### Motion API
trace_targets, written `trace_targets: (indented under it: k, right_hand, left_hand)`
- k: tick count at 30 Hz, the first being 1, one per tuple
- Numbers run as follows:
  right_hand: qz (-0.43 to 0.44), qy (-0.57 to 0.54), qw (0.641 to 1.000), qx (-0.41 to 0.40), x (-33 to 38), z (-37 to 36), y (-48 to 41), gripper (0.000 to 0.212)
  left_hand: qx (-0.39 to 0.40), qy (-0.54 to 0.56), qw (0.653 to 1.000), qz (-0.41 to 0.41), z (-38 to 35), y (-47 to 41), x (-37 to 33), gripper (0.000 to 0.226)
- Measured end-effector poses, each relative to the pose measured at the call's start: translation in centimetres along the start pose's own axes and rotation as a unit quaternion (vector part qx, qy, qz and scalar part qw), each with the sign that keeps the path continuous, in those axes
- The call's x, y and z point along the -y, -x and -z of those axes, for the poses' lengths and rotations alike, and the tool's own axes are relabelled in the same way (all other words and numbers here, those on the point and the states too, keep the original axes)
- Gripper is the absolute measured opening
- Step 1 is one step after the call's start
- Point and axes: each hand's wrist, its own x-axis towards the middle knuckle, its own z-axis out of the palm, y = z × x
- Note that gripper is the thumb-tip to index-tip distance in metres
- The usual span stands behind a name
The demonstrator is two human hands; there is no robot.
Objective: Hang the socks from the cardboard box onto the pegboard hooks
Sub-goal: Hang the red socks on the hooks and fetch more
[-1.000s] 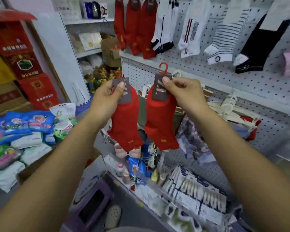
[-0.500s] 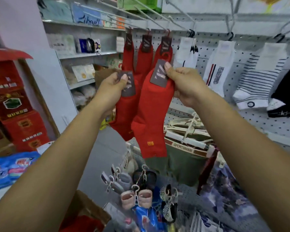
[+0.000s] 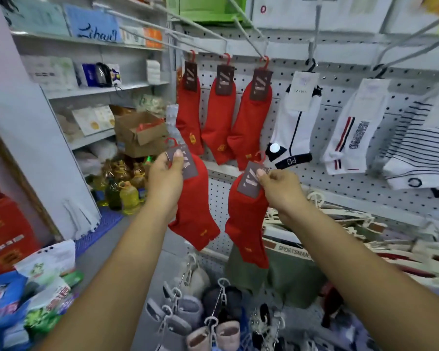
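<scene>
**Two red socks held up, neither hung**

Your left hand (image 3: 166, 178) pinches the grey card (image 3: 188, 162) at the top of the left sock (image 3: 195, 214); thumb on the card face, fingers curled behind; the sock hangs free below the hand, toe pointing right; its red hanger loop (image 3: 171, 141) sticks up above your thumb; your right hand (image 3: 280, 188) pinches the card of the right sock (image 3: 249, 224) the same way, thumb on top; that sock hangs straight down, just beside the left one, a gap between them; you hold both in front of the pegboard (image 3: 340, 178), below the row of three red socks (image 3: 218, 122) already on the hooks (image 3: 260, 52); neither held sock is on a hook; right of the red row hang white socks (image 3: 293, 127) and striped socks (image 3: 416, 153); shelves (image 3: 94, 89) stand to the left; oil bottles (image 3: 128, 196) sit on the floor under them; clipped pairs (image 3: 223, 333) lie at bottom centre
</scene>
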Motion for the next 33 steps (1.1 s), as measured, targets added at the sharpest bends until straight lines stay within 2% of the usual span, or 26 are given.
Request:
trace_targets:
  k: [6, 11, 14, 19, 25, 28, 33]
  right_hand:
    - [-0.018, 0.004, 0.999, -0.029, -0.2, -0.1, -1.9, 0.035]
    - [0.046, -0.002, 0.996, -0.073, 3.1, 0.1, -3.6, 0.047]
    - [0.087, -0.012, 0.992, -0.095, 6.1, 0.3, -5.2, 0.047]
    - [0.164, 0.038, 0.976, -0.139, 10.7, 0.2, -9.3, 0.045]
    - [0.178, 0.081, 0.966, -0.170, 14.3, 0.6, -13.3, 0.042]
    - [0.184, 0.116, 0.963, -0.156, 15.0, 0.3, -14.5, 0.036]
    - [0.170, 0.127, 0.969, -0.125, 14.8, -0.3, -14.8, 0.042]
  left_hand:
    - [0.019, 0.005, 1.000, 0.007, -1.4, -1.6, 1.0, 0.018]
    - [0.035, 0.012, 0.999, 0.019, -2.8, -3.1, 0.5, 0.021]
    - [0.047, 0.011, 0.999, 0.021, -3.9, -3.9, -0.3, 0.023]
    - [0.055, 0.024, 0.998, -0.001, -4.1, -5.1, -2.3, 0.024]
    - [0.081, 0.036, 0.996, -0.013, -3.3, -5.9, -4.0, 0.020]
    - [0.082, 0.044, 0.996, -0.002, -3.1, -6.0, -4.7, 0.021]
    - [0.100, 0.058, 0.993, 0.003, -3.0, -5.7, -5.9, 0.022]
